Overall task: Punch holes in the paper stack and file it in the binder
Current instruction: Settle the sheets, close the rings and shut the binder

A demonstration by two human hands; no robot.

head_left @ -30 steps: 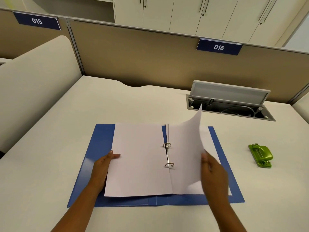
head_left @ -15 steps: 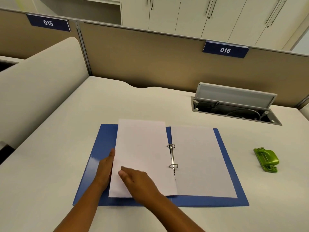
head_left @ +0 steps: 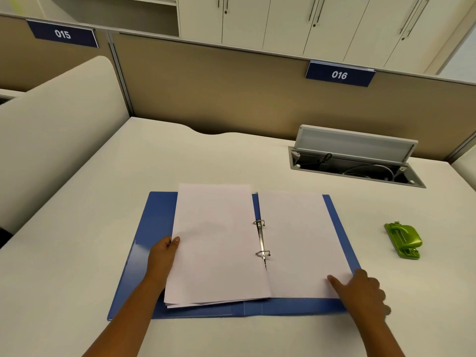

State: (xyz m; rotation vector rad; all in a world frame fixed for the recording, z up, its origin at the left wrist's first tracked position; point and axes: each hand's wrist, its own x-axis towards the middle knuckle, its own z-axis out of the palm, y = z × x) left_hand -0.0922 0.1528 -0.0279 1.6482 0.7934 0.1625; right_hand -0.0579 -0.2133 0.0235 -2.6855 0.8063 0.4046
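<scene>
A blue binder lies open flat on the desk in front of me. White sheets sit on its two metal rings: a thicker left stack and a right stack. My left hand rests at the left stack's outer edge, thumb on the paper. My right hand lies on the lower right corner of the right stack, index finger stretched onto the sheet. A green hole punch stands on the desk to the right, apart from both hands.
An open cable hatch with its lid raised sits in the desk at the back right. A tan partition closes the far edge, and a curved side panel stands at the left.
A sheet held up by my right hand was turned over onto the left stack. My right hand then moved back from the left stack to the right stack's lower right corner.
</scene>
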